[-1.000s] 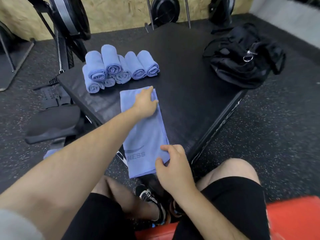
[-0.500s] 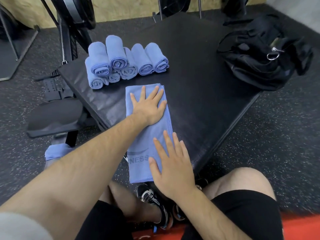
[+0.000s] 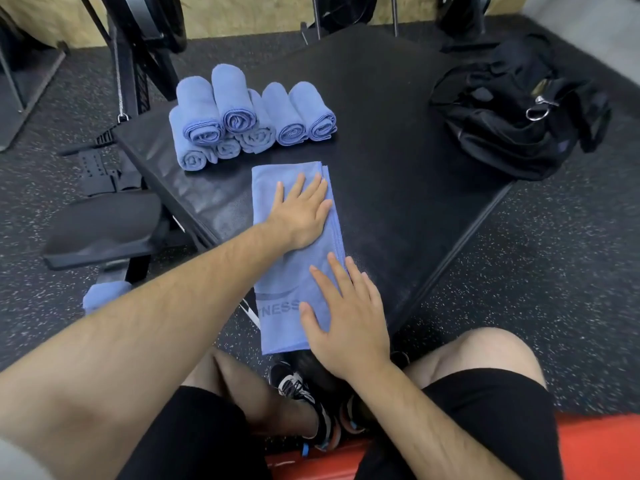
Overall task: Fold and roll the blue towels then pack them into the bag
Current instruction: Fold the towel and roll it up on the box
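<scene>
Both hands flat on the folded blue towel (image 3: 277,275), a long strip lying on the black pad (image 3: 398,202): left hand (image 3: 303,211) presses the far half, fingers straight, and right hand (image 3: 346,317) spreads over the near end beside the printed lettering. At eleven o'clock from the strip sit the stacked rolled towels (image 3: 242,116); at two o'clock, the black bag (image 3: 512,112), well apart. A blue bundle (image 3: 104,296) lies on the floor at eight o'clock.

Hands (image 3: 304,211) (image 3: 346,317) now flat on towel (image 3: 284,275)
</scene>
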